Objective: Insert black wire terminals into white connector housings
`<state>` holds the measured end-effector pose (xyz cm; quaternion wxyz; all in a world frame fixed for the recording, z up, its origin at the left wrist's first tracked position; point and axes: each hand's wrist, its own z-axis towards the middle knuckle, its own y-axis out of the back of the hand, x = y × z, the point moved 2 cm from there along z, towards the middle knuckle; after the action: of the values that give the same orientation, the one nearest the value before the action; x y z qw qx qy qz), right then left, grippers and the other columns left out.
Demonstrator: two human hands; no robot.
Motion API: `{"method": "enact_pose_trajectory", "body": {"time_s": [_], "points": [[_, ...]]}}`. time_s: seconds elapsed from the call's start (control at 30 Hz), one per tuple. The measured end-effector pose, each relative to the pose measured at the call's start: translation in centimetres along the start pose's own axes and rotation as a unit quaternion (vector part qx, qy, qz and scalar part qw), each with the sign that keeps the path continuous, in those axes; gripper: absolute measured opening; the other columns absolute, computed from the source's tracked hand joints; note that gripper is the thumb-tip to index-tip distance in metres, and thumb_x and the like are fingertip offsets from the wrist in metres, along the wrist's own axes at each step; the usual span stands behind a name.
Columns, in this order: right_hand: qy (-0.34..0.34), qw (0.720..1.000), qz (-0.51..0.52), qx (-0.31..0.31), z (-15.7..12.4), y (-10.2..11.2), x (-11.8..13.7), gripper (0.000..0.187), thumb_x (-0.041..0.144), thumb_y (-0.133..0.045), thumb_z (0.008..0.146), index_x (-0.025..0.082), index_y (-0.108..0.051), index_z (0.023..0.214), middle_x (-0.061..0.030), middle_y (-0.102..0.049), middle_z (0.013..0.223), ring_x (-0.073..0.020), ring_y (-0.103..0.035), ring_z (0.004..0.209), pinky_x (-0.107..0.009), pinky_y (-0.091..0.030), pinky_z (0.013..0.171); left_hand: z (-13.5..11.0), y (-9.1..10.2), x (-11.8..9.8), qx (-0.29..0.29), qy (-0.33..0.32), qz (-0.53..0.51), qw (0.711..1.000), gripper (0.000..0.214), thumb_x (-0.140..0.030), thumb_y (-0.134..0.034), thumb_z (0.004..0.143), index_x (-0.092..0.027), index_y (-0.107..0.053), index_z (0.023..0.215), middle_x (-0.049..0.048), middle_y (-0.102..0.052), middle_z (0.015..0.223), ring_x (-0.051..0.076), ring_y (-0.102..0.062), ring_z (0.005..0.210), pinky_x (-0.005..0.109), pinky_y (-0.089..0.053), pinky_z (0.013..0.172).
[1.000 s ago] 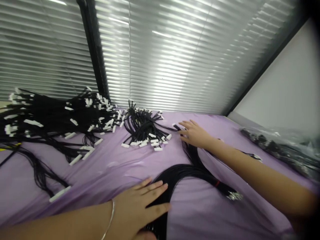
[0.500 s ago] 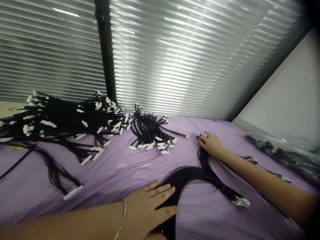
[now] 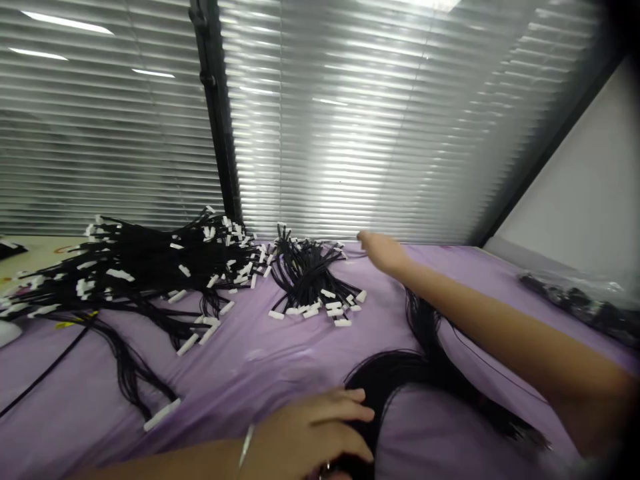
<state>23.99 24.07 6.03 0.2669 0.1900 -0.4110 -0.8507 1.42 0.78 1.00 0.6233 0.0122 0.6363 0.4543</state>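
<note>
My left hand [image 3: 315,433], with a thin silver bangle [image 3: 246,445] at the wrist, lies over a thick bundle of black cords [image 3: 385,373]. Its fingers are outstretched and slightly apart. Small silvery bits show beneath it at the bottom edge. The bundle curves away to the right and ends in blurred silvery clasps [image 3: 527,433]. My right hand [image 3: 383,252] reaches toward the table's far edge, just right of a small pile of black cords with white tags [image 3: 310,273]. A thin dark cord runs near its fingertips. Motion smears those fingers, so their grip is unclear.
A larger heap of white-tagged black cords [image 3: 150,260] covers the back left of the purple-covered table [image 3: 250,380]. A loose tagged strand group [image 3: 133,367] lies before it. Clear plastic bags with dark contents [image 3: 580,300] lie at right. Window blinds [image 3: 325,133] rise behind.
My right hand has moved left and away from me, off the cords it was touching, toward the small pile. My left hand stays over the bundle. The view has shifted slightly.
</note>
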Motion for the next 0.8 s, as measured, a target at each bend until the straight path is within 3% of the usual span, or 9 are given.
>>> {"method": "enact_pose_trajectory", "body": {"time_s": [0.1,0.2,0.3,0.43,0.53,0.6,0.67,0.77,0.8], "points": [[-0.058,0.998,-0.012,-0.012,0.3,5.6,-0.2,0.034,0.029,-0.031,0.096,0.017,-0.06,0.108,-0.0105,-0.067,0.096,-0.0201,-0.061,0.082,-0.034,-0.047,0.072,-0.2,0.4,1.2,-0.134,0.077,-0.279,0.948,0.038,-0.046,-0.044,0.093,-0.021,-0.056,0.118,0.0143,-0.062,0.126,0.026,-0.061,0.114,0.043,-0.043,0.103],[-0.044,0.999,0.009,0.019,-1.1,9.9,1.4,0.033,0.029,-0.034,0.093,0.018,-0.06,0.11,-0.0077,-0.068,0.097,-0.0206,-0.062,0.084,-0.033,-0.047,0.073,0.6,1.3,2.1,-0.187,0.163,-0.52,0.818,0.054,-0.053,-0.038,0.093,-0.017,-0.037,0.133,0.0202,-0.049,0.138,0.027,-0.064,0.108,0.043,-0.049,0.095],[-0.004,0.996,0.047,0.071,-3.9,11.7,3.4,0.03,0.033,-0.038,0.092,0.021,-0.063,0.104,-0.0039,-0.068,0.088,-0.0168,-0.063,0.076,-0.028,-0.048,0.068,1.3,3.0,2.6,-0.248,0.221,-0.598,0.729,0.06,-0.056,-0.04,0.091,-0.016,-0.032,0.135,0.0197,-0.045,0.142,0.025,-0.064,0.108,0.033,-0.055,0.085],[0.065,0.987,0.088,0.116,-7.4,11.6,3.9,0.026,0.032,-0.041,0.093,0.025,-0.062,0.106,-0.0026,-0.067,0.087,-0.0152,-0.062,0.074,-0.028,-0.048,0.066,1.1,5.2,3.0,-0.323,0.2,-0.635,0.672,0.018,-0.026,-0.045,0.092,-0.013,-0.055,0.098,0.0144,-0.068,0.111,0.017,-0.07,0.092,0.021,-0.056,0.071],[0.136,0.978,0.095,0.125,-8.6,11.0,2.0,0.028,0.029,-0.042,0.092,0.031,-0.063,0.112,-0.0045,-0.065,0.093,-0.0173,-0.06,0.083,-0.031,-0.047,0.073,1.0,5.8,3.5,-0.357,0.18,-0.645,0.651,0.02,-0.026,-0.045,0.09,-0.014,-0.057,0.08,0.0128,-0.07,0.096,0.017,-0.069,0.09,0.02,-0.056,0.075],[0.166,0.975,0.063,0.13,-8.7,10.1,-0.1,0.032,0.032,-0.041,0.093,0.033,-0.064,0.115,-0.007,-0.065,0.1,-0.0209,-0.058,0.092,-0.037,-0.044,0.082,1.1,5.7,4.0,-0.363,0.192,-0.625,0.664,0.03,-0.037,-0.048,0.09,-0.013,-0.06,0.08,0.0136,-0.07,0.092,0.018,-0.07,0.083,0.022,-0.058,0.071],[0.168,0.978,0.0,0.124,-8.6,8.9,-1.7,0.036,0.036,-0.036,0.095,0.032,-0.065,0.115,-0.0095,-0.064,0.106,-0.0248,-0.055,0.099,-0.045,-0.038,0.089,1.2,5.0,4.5,-0.362,0.238,-0.583,0.688,0.021,-0.028,-0.055,0.088,-0.011,-0.064,0.08,0.0112,-0.07,0.086,0.015,-0.069,0.077,0.021,-0.058,0.072],[0.128,0.983,-0.085,0.099,-8.6,7.5,-1.0,0.039,0.04,-0.038,0.094,0.02,-0.069,0.107,-0.0168,-0.059,0.114,-0.0328,-0.052,0.108,-0.053,-0.035,0.09,1.2,3.7,4.9,-0.34,0.306,-0.538,0.708,0.009,-0.002,-0.062,0.079,-0.009,-0.068,0.08,0.0088,-0.07,0.084,0.015,-0.069,0.082,0.024,-0.055,0.085],[0.124,0.98,-0.086,0.128,-8.9,7.2,0.4,0.037,0.036,-0.04,0.093,0.015,-0.068,0.106,-0.0188,-0.059,0.115,-0.0343,-0.052,0.108,-0.054,-0.037,0.09,1.2,3.4,5.0,-0.326,0.318,-0.531,0.715,0.009,-0.002,-0.063,0.079,-0.009,-0.069,0.08,0.0098,-0.07,0.084,0.017,-0.069,0.084,0.028,-0.055,0.087]]}}
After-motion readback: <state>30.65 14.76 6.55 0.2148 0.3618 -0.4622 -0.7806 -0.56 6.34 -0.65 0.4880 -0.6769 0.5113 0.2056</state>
